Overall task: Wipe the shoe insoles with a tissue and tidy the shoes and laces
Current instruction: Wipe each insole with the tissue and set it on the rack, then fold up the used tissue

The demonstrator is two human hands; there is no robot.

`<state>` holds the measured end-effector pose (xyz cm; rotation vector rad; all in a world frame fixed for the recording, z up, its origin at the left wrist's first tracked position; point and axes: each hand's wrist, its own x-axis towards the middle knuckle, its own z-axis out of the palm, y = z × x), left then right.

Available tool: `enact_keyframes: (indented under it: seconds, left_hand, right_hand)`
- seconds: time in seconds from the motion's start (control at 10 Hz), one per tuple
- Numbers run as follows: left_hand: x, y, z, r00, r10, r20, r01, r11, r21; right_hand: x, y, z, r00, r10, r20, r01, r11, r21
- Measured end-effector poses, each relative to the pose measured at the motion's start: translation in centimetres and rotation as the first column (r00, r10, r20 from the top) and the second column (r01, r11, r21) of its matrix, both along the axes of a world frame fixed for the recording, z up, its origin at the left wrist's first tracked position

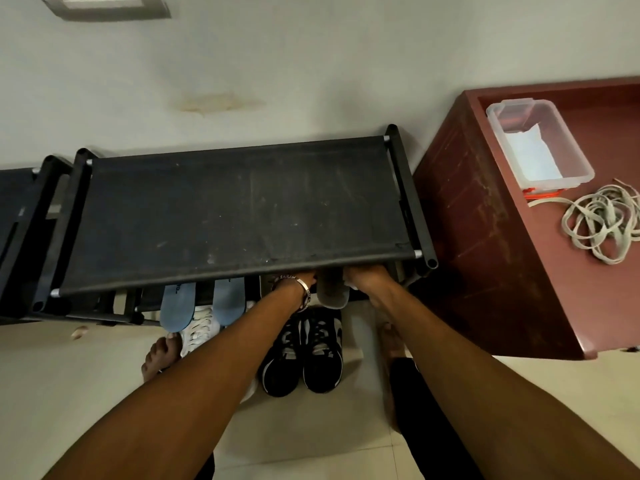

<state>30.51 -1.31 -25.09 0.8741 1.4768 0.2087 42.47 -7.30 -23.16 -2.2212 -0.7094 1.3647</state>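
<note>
Under the black shoe rack, mid-frame, both hands reached a grey insole, probably light and floppy; finger state hidden.

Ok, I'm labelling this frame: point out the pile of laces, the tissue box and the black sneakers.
pile of laces [601, 225], head view, middle of tangle.
tissue box [576, 161], head view, right wall.
black sneakers [323, 358], head view, right shoe's upper.
</note>
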Motion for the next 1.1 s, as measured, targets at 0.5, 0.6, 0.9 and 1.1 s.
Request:
enact_keyframes:
  seconds: [0.5, 0.6, 0.9, 1.1]
  left_hand:
    - [-1.7, -0.7, -0.1, 0.999, -0.038, -0.021, 0.04, 0.991, 0.124]
    - [-2.6, -1.6, 1.8, 0.998, -0.064, -0.008, 0.064, 0.985, 0.161]
    - [-10.1, -6.4, 11.5, 0.982, -0.092, 0.165, 0.045, 0.962, 0.27]
    - [-15.2, -6.8, 16.1, 0.896, 0.065, 0.44, -0.174, 0.962, 0.212]
  right_hand:
    - [-0.1, -2.2, 1.1, 0.993, -0.113, -0.037, 0.115, 0.992, 0.06]
    - [-1.1, -3.5, 2.8, 0.975, -0.181, -0.126, 0.196, 0.974, 0.112]
    - [-8.9, -6.2, 10.5, 0.946, -0.136, -0.295, 0.224, 0.93, 0.29]
    - [-13.5, -5.0, 14.5, 0.92, -0.208, -0.332, 0.359, 0.786, 0.503]
